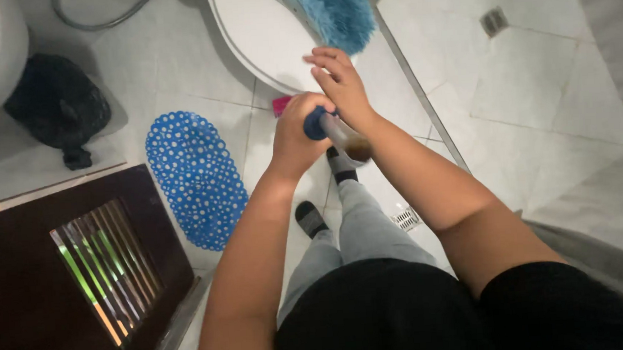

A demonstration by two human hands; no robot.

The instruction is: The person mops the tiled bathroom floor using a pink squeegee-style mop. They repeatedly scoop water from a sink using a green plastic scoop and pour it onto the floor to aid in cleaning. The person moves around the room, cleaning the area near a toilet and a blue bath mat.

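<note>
Left hand fisted on the duster handle's blue end cap, steadying it; right hand fingers loosely curled over the shaft, guiding — fluffy blue duster head beyond fingertips, on the toilet lid.

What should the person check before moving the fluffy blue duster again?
1. Left hand gripping the handle's dark blue end: ok, fingers wrapped round it.
2. Right hand steadying the handle: ok, it rests on the pole, though how tightly it grips is unclear.
3. Blue duster head touching the white toilet lid: ok, it lies against the lid's upper edge.
4. Feet steady: ok, both socked feet are flat on the tiles, beside the blue dotted mat, not on it.
5. Floor dry: cannot tell.
6. Pink thing by the toilet base out of the way: cannot tell, mostly hidden.
</note>
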